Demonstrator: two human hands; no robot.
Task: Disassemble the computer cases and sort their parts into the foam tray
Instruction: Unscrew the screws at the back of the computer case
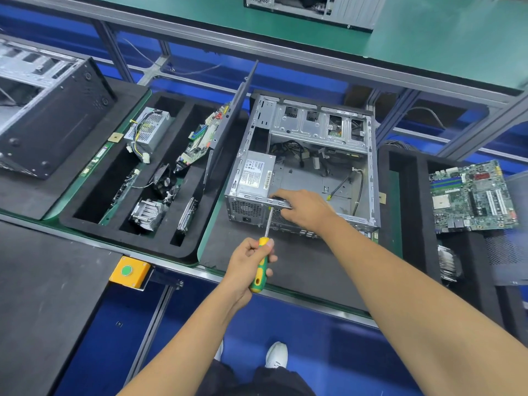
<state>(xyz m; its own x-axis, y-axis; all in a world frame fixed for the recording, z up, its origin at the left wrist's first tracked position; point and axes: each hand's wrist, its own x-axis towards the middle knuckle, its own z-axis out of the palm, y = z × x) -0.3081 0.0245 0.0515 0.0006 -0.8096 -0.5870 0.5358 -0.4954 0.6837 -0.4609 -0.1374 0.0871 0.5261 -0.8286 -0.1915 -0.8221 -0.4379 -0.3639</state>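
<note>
Gripping the screwdriver (261,264) in your left hand (248,267), you set its tip against the open computer case (308,167); your right hand (303,208) holds the case's rear edge, beside the foam tray (183,247).

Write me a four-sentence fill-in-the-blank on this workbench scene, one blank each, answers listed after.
1. The left hand grips a screwdriver whose handle is yellow and ____.
2. The right hand rests on the near edge of the open computer ____.
3. The power supply inside the case sits in its near-____ corner.
4. The orange box on the bench edge carries a ____ button.

Missing words: green; case; left; green
</note>
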